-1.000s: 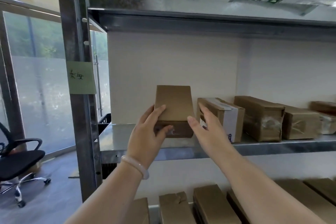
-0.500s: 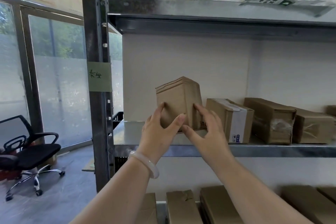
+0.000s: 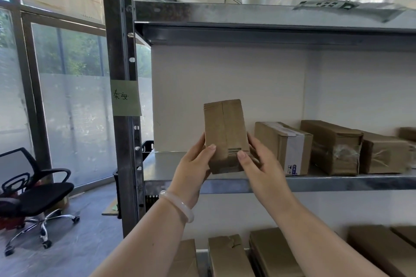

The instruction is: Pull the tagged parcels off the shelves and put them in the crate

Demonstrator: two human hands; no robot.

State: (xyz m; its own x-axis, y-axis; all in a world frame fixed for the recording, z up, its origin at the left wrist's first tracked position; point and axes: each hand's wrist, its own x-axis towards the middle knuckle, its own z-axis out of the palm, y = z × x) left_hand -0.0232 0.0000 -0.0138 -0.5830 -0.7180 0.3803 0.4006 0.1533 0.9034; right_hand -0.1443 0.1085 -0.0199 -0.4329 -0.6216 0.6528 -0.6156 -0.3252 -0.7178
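Turned upright since a second ago, the parcel [image 3: 224, 135] sits at frame centre, lifted just above the shelf [image 3: 337, 183]. Both my hands grasp it: left hand [image 3: 191, 172] and right hand [image 3: 258, 164] clasp its lower sides.

Both hands, left [image 3: 191, 171] & right [image 3: 258, 168], hold brown parcel [image 3: 225, 135] upright, just above middle shelf [image 3: 337, 183]; more boxes [image 3: 286, 147] to the right.

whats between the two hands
A brown cardboard parcel, held upright: the left hand grips its left edge, the right hand its right, in the head view.
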